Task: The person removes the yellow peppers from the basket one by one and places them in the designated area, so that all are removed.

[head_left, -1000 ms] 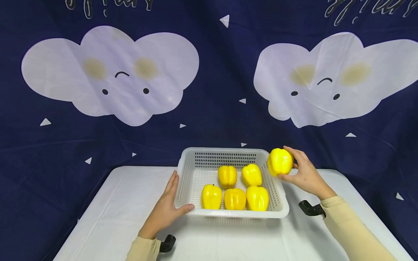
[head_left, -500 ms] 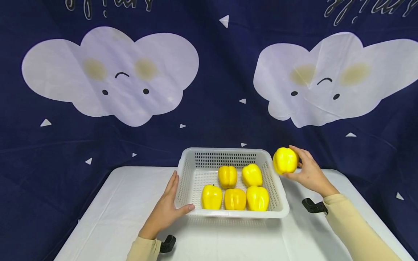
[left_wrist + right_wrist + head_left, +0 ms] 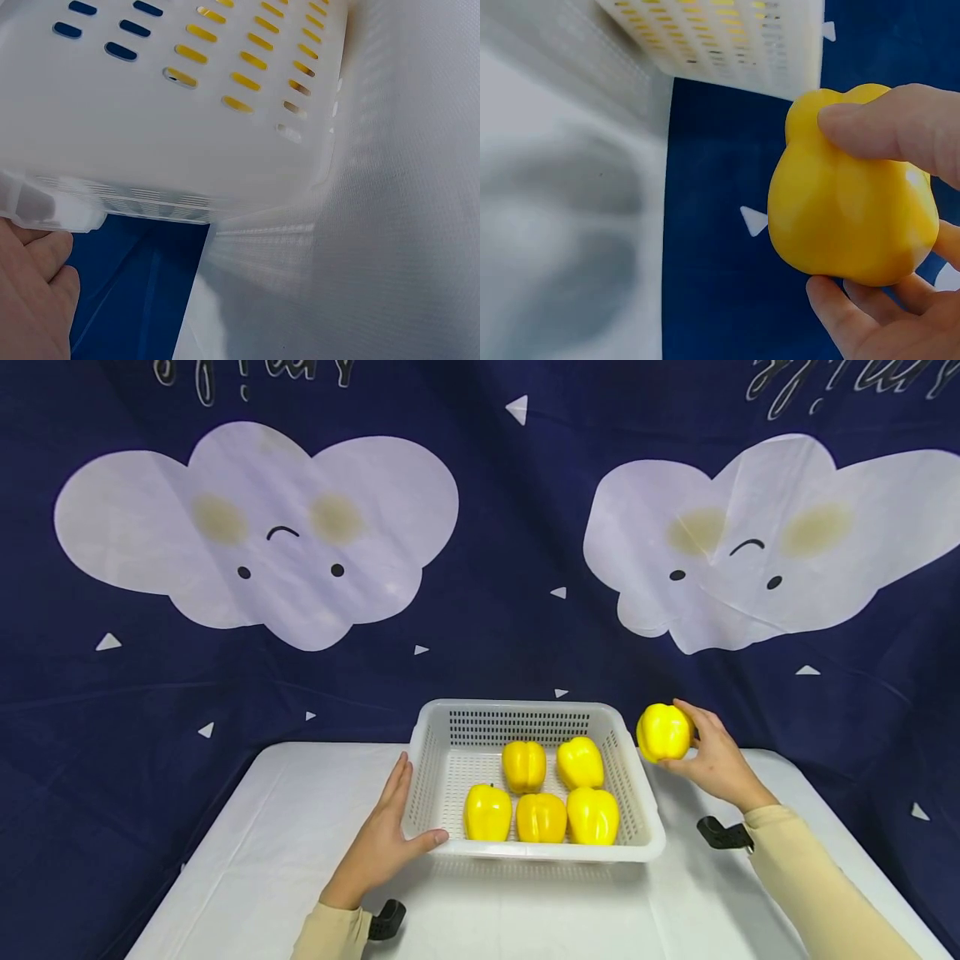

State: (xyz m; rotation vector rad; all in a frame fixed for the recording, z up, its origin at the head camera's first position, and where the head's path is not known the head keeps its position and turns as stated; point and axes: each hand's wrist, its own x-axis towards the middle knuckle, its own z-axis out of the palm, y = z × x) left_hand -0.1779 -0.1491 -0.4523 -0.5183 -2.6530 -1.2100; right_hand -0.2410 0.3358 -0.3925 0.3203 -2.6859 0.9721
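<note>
My right hand [image 3: 716, 766] holds a yellow bell pepper [image 3: 664, 732] in the air just beyond the right rim of a white perforated plastic basket [image 3: 525, 852]. In the right wrist view the thumb [image 3: 877, 127] presses one side of this pepper, with fingers on the opposite side. Several more yellow bell peppers [image 3: 487, 812] stand inside the basket, in its middle and right part. My left hand [image 3: 378, 843] rests against the basket's left side, fingers fairly straight along the wall and thumb on the front left corner of the rim. The left wrist view shows its fingertips right at the rim.
The basket stands on a table with a white cover [image 3: 247, 843]. Behind it hangs a dark blue cloth [image 3: 487, 610] printed with white clouds and small triangles. Black straps [image 3: 723, 835] sit at both wrists, over beige sleeves.
My right hand has moved a short way right with the bell pepper, from over the basket's right rim to outside it. The left hand and basket stay in place.
</note>
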